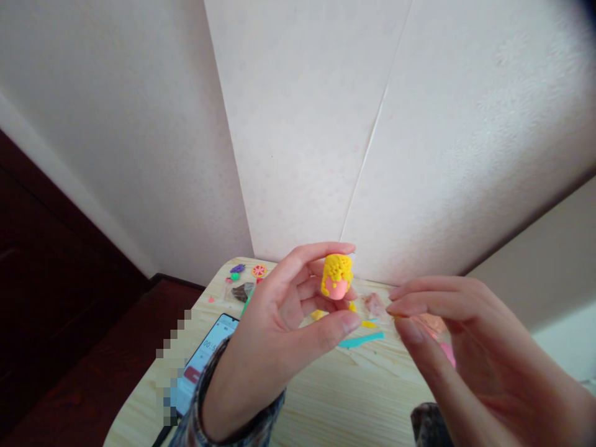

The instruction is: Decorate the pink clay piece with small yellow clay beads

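Observation:
My left hand (288,323) holds up a small clay figure (337,277), its fingers curled around it. Bumpy yellow clay covers the figure's top and sides, and a smooth pink patch shows at the lower front. Off to the right, apart from the figure, my right hand (470,341) has its thumb and fingertips pinched together. Between them shows a tiny yellow bit of clay (397,317), mostly hidden by the fingers. Below the hands, a teal strip tool (362,340) lies on the wooden table (339,397).
A phone (205,357) showing a timer lies at the table's left. Behind it are a purple grape-like piece (237,269), a red-and-yellow round slice (259,270) and a dark packet (242,292). Clear packets (374,305) lie between my hands. A white wall (298,136) rises behind the table.

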`<state>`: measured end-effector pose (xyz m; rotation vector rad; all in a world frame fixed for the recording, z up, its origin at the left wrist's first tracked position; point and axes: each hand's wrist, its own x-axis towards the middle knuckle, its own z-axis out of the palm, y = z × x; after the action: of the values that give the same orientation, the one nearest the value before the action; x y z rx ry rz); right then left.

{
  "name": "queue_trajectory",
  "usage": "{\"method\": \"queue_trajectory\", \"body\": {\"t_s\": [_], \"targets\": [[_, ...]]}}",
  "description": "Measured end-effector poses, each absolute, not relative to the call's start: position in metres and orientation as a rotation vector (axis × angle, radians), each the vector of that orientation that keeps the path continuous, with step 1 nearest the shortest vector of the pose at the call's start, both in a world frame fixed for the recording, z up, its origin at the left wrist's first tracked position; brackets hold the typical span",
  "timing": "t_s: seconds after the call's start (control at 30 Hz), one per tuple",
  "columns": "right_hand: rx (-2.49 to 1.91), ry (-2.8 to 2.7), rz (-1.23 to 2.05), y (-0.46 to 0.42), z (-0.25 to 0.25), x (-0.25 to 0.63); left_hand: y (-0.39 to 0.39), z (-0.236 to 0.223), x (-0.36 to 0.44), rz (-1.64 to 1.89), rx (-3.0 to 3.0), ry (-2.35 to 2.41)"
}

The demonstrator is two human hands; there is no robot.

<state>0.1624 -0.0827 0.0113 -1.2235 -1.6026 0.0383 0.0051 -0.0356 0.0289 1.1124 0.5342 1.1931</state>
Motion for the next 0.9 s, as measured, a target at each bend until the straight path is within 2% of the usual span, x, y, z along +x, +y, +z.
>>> {"method": "queue_trajectory", "body": {"t_s": [0.73, 0.9], "targets": [[-1.155, -1.640, 0.096, -0.0843, 0.0086, 0.1677, -0.0285, 0.0198, -0.0004, 1.114, 1.249, 0.429], [-1.144, -1.672, 0.021, -0.0844, 0.0099, 0.1709, -0.0286, 0.0196, -0.0006, 1.119, 1.253, 0.415]]}}
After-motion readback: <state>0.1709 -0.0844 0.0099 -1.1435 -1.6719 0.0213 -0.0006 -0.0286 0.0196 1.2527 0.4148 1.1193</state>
